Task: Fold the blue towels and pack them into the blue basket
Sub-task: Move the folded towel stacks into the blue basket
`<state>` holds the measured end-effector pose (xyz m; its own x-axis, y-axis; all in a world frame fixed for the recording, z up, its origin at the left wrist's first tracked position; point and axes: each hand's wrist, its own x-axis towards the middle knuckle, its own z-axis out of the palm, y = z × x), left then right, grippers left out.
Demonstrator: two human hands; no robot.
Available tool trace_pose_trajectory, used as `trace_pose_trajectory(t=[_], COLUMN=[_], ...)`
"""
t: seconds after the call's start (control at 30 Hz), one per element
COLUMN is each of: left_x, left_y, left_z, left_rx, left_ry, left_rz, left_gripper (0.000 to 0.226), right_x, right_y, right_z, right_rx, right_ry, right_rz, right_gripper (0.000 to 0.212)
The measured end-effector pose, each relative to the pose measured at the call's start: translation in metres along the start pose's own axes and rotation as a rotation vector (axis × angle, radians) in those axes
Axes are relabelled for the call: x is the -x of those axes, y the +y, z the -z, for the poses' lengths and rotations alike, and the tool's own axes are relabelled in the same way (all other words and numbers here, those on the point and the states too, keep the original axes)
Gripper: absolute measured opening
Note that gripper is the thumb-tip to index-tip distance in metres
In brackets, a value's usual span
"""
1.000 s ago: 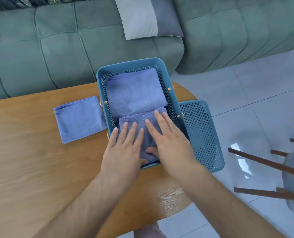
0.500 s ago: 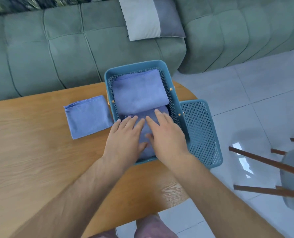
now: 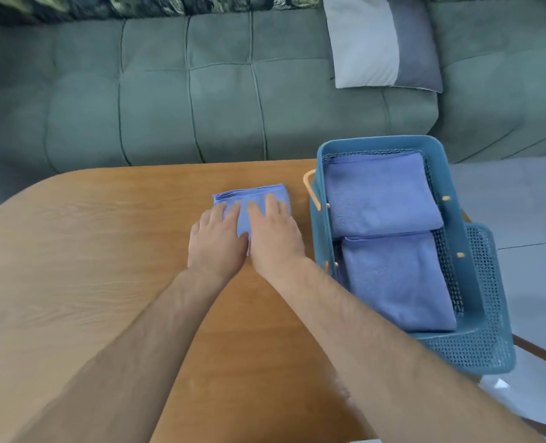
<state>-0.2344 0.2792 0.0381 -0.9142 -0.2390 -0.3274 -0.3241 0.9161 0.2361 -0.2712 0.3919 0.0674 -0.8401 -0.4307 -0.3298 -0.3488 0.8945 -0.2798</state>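
Packed: far towel (image 3: 380, 193) and near towel (image 3: 396, 282), folded, in blue basket (image 3: 381, 142) | Outstanding: third towel (image 3: 252, 194), folded, on tabletop (image 3: 105, 251) just beside basket | Grip: left hand (image 3: 215, 241) and right hand (image 3: 273, 238) flat on it, fingers apart, nothing clamped | Judgement: last transfer pending.

The towel (image 3: 255, 195) on the counter (image 3: 89, 251) and the pair (image 3: 380, 193) in the basket (image 3: 380, 142) were periwinkle blue. The basket was teal with a mesh pattern and pale orange handles (image 3: 311, 190). The counter showed orange-brown wood grain; the sofa (image 3: 169, 107) was grey-green.
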Motion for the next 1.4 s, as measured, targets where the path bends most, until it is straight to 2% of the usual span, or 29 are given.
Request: trace_pose_trajectory(t=[0.1, 0.17, 0.23, 0.33, 0.4, 0.47, 0.53, 0.73, 0.83, 0.93, 1.13, 1.23, 1.33, 1.4], left_x=[-0.015, -0.022, -0.027, -0.034, -0.039, -0.042, -0.042, 0.002, 0.032, 0.049, 0.042, 0.027, 0.013, 0.012], left_y=[-0.020, -0.029, -0.035, -0.037, -0.038, -0.038, -0.040, -0.034, -0.020, 0.016, 0.130, 0.169, 0.183, 0.184], left_z=[-0.027, -0.042, -0.052, -0.057, -0.056, -0.053, -0.050, -0.004, 0.034, 0.068, 0.072, 0.060, 0.047, 0.042], left_rx=[-0.014, 0.110, 0.294, 0.551, 0.702, 0.761, 0.767, 0.789, 0.836, 0.890, 0.772, 0.665, 0.483, 0.255], left_ry=[-0.117, -0.192, -0.225, -0.178, -0.180, -0.199, -0.184, -0.046, 0.040, 0.072, -0.004, -0.040, -0.051, -0.034], left_rz=[0.088, 0.158, 0.204, 0.227, 0.309, 0.359, 0.326, 0.249, 0.206, 0.099, -0.188, -0.223, -0.207, -0.199], left_gripper=[0.067, 0.073, 0.075, 0.066, 0.055, 0.046, 0.042, 0.052, 0.050, 0.048, 0.060, 0.061, 0.059, 0.052], right_x=[-0.033, -0.049, -0.060, -0.067, -0.068, -0.066, -0.061, -0.020, 0.008, 0.036, 0.066, 0.064, 0.055, 0.052], right_y=[0.007, 0.015, 0.021, 0.023, 0.020, 0.017, 0.012, -0.016, -0.014, 0.013, 0.114, 0.159, 0.178, 0.183], right_z=[-0.031, -0.051, -0.067, -0.077, -0.079, -0.077, -0.071, -0.017, 0.035, 0.087, 0.147, 0.143, 0.128, 0.112], right_rx=[0.027, -0.045, -0.135, -0.132, -0.176, -0.195, -0.196, -0.201, -0.215, -0.191, -0.155, -0.140, -0.130, 0.064], right_ry=[-0.201, -0.299, -0.320, -0.229, -0.184, -0.148, -0.124, -0.035, 0.099, 0.242, 0.314, 0.303, 0.280, 0.252], right_rz=[-0.122, -0.209, -0.300, -0.403, -0.451, -0.467, -0.459, -0.265, -0.162, -0.130, -0.266, -0.325, -0.281, -0.279], right_gripper=[0.081, 0.079, 0.068, 0.057, 0.053, 0.042, 0.032, 0.044, 0.050, 0.046, 0.046, 0.041, 0.041, 0.042])
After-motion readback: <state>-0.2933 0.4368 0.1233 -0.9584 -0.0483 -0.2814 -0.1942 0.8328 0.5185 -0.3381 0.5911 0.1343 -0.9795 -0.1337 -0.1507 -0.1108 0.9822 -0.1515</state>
